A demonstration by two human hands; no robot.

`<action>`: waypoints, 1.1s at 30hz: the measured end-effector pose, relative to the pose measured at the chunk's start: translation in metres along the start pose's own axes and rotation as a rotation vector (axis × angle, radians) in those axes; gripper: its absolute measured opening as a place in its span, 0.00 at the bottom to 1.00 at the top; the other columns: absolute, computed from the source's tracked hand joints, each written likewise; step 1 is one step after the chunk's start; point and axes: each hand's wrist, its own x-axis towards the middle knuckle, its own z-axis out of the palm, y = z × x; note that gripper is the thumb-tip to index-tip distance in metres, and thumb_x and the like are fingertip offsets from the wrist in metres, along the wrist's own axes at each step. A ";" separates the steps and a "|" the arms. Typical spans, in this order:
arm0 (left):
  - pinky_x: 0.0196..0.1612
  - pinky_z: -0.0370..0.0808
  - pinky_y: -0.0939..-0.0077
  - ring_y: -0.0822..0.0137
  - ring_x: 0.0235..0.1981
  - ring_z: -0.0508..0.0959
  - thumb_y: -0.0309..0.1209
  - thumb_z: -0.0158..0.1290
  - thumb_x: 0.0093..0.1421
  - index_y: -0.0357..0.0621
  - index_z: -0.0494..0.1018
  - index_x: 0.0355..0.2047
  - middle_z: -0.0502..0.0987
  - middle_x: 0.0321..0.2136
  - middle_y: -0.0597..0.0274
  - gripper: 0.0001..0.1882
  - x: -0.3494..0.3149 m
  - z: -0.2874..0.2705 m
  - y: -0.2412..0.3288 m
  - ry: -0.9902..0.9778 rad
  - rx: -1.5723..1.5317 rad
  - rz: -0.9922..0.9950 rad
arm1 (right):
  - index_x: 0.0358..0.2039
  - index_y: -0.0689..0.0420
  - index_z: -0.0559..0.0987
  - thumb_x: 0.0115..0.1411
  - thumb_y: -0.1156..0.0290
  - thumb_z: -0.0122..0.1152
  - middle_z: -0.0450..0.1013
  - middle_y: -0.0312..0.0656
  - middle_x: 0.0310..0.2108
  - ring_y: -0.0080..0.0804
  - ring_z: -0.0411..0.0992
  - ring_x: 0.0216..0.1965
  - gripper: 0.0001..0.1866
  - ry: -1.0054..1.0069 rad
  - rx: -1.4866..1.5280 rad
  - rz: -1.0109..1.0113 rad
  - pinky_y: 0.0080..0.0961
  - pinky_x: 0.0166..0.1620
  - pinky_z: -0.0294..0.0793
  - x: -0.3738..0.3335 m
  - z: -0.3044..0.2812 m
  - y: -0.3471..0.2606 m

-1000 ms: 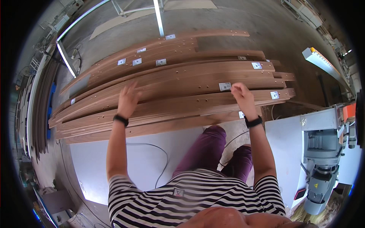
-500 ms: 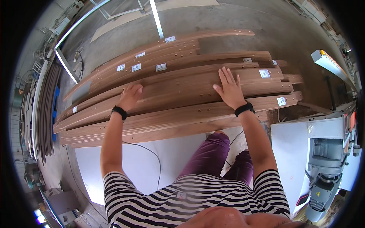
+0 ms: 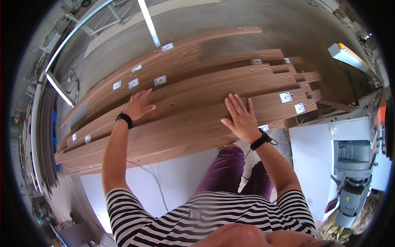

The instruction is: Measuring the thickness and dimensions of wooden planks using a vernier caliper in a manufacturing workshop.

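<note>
Long brown wood-grain boards with small holes lie side by side in front of me. My left hand (image 3: 140, 105) rests on them left of the middle, fingers stretched toward the far side and thumb apart. On a wide near board (image 3: 187, 123) lies my right hand (image 3: 240, 118), flat with its fingers spread. Neither hand grasps anything. White labels are stuck on the boards, among them a right-end label (image 3: 285, 97) and a far label (image 3: 160, 80). Each wrist wears a black band; the right band (image 3: 261, 140) has a loose loop.
A white panel (image 3: 185, 168) lies below the near boards. To the right stands a white machine table (image 3: 310, 152) with a grey motor (image 3: 349, 201). A metal frame (image 3: 149, 22) stands beyond the boards, and more long boards (image 3: 41, 136) are stacked at far left.
Near boards have shifted toward me, and a label near my right wrist has come into view. My left fingers have straightened from a curl. My right hand has come nearer to me.
</note>
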 end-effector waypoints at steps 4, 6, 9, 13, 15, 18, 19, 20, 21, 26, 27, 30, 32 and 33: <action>0.57 0.58 0.55 0.52 0.58 0.62 0.55 0.47 0.61 0.55 0.59 0.60 0.65 0.55 0.52 0.32 0.022 0.005 -0.001 -0.180 0.018 -0.191 | 0.62 0.57 0.60 0.62 0.44 0.43 0.53 0.43 0.65 0.37 0.47 0.68 0.36 0.007 0.048 -0.006 0.54 0.66 0.39 -0.001 0.001 -0.002; 0.54 0.59 0.54 0.54 0.55 0.65 0.54 0.45 0.62 0.53 0.64 0.55 0.69 0.51 0.53 0.28 0.029 0.010 -0.006 -0.101 0.013 -0.219 | 0.62 0.57 0.60 0.62 0.44 0.43 0.53 0.43 0.65 0.37 0.47 0.68 0.36 0.010 0.047 -0.006 0.54 0.66 0.39 -0.001 -0.001 -0.001; 0.51 0.60 0.53 0.53 0.52 0.67 0.52 0.45 0.63 0.51 0.68 0.48 0.72 0.46 0.54 0.22 0.034 0.011 -0.011 -0.086 -0.054 -0.217 | 0.62 0.58 0.60 0.62 0.44 0.43 0.54 0.43 0.65 0.37 0.47 0.68 0.36 0.013 0.053 -0.001 0.54 0.66 0.39 0.000 -0.003 0.001; 0.46 0.61 0.49 0.52 0.49 0.68 0.49 0.47 0.63 0.50 0.71 0.41 0.74 0.42 0.57 0.18 0.044 0.002 -0.013 0.042 0.033 -0.291 | 0.62 0.58 0.61 0.62 0.44 0.43 0.54 0.43 0.65 0.38 0.48 0.67 0.36 0.008 0.058 0.004 0.54 0.66 0.40 -0.002 -0.001 0.000; 0.45 0.61 0.47 0.51 0.48 0.69 0.49 0.47 0.63 0.50 0.71 0.41 0.75 0.40 0.58 0.17 0.049 -0.006 -0.021 0.266 0.172 -0.291 | 0.62 0.58 0.61 0.62 0.44 0.43 0.55 0.43 0.64 0.38 0.49 0.67 0.36 0.017 0.055 0.001 0.54 0.65 0.40 0.000 -0.003 0.001; 0.47 0.61 0.44 0.55 0.47 0.71 0.49 0.43 0.65 0.52 0.71 0.45 0.76 0.39 0.58 0.18 0.047 -0.027 -0.039 0.430 0.323 -0.209 | 0.62 0.58 0.61 0.62 0.44 0.43 0.55 0.42 0.64 0.37 0.49 0.67 0.36 0.022 0.068 -0.003 0.54 0.65 0.41 0.001 -0.002 0.000; 0.47 0.61 0.43 0.53 0.46 0.72 0.49 0.40 0.66 0.51 0.70 0.46 0.76 0.39 0.54 0.20 0.046 -0.036 -0.037 0.495 0.306 -0.229 | 0.62 0.58 0.61 0.62 0.44 0.43 0.55 0.42 0.64 0.37 0.49 0.67 0.36 0.020 0.072 -0.009 0.54 0.65 0.41 0.001 -0.001 0.000; 0.48 0.61 0.43 0.52 0.46 0.73 0.49 0.38 0.67 0.50 0.70 0.47 0.76 0.39 0.50 0.21 0.041 -0.046 -0.036 0.560 0.290 -0.251 | 0.61 0.58 0.61 0.61 0.45 0.46 0.55 0.44 0.64 0.39 0.49 0.67 0.36 0.028 0.073 -0.006 0.55 0.65 0.42 0.001 0.000 0.000; 0.45 0.65 0.48 0.47 0.42 0.74 0.49 0.34 0.68 0.47 0.71 0.46 0.76 0.37 0.43 0.23 0.034 -0.056 -0.028 0.571 0.308 -0.214 | 0.61 0.58 0.61 0.60 0.46 0.49 0.56 0.45 0.63 0.40 0.49 0.67 0.36 0.037 0.073 -0.003 0.55 0.65 0.43 0.000 0.000 0.001; 0.35 0.69 0.52 0.43 0.33 0.74 0.47 0.38 0.67 0.39 0.73 0.31 0.74 0.28 0.40 0.24 -0.017 -0.052 0.021 0.423 -0.068 -0.042 | 0.60 0.60 0.63 0.55 0.57 0.59 0.55 0.52 0.62 0.48 0.50 0.65 0.35 0.214 0.247 -0.066 0.56 0.64 0.45 -0.006 -0.013 -0.005; 0.37 0.69 0.53 0.46 0.33 0.73 0.45 0.39 0.66 0.41 0.71 0.28 0.74 0.27 0.47 0.21 -0.021 -0.039 0.017 0.421 0.010 0.100 | 0.60 0.61 0.62 0.56 0.58 0.58 0.53 0.52 0.63 0.48 0.50 0.66 0.34 0.257 0.207 -0.078 0.56 0.64 0.45 -0.010 -0.012 -0.008; 0.39 0.68 0.60 0.56 0.35 0.73 0.43 0.42 0.65 0.47 0.71 0.28 0.73 0.27 0.58 0.17 -0.042 0.003 0.030 0.304 0.226 0.129 | 0.61 0.61 0.61 0.57 0.59 0.57 0.52 0.50 0.64 0.47 0.49 0.66 0.35 0.303 0.164 -0.093 0.57 0.64 0.44 -0.014 -0.016 -0.020; 0.40 0.68 0.62 0.59 0.36 0.73 0.43 0.43 0.65 0.48 0.72 0.28 0.73 0.28 0.61 0.15 -0.054 0.014 0.041 0.254 0.273 0.103 | 0.62 0.60 0.58 0.57 0.57 0.56 0.52 0.50 0.65 0.46 0.49 0.66 0.36 0.113 0.107 0.004 0.58 0.64 0.42 -0.013 -0.016 -0.027; 0.40 0.68 0.63 0.60 0.36 0.73 0.43 0.44 0.64 0.49 0.72 0.28 0.73 0.27 0.63 0.15 -0.058 0.013 0.048 0.280 0.250 0.108 | 0.63 0.60 0.57 0.57 0.54 0.56 0.51 0.49 0.66 0.46 0.48 0.67 0.38 0.095 0.064 -0.015 0.58 0.64 0.39 -0.022 -0.008 -0.025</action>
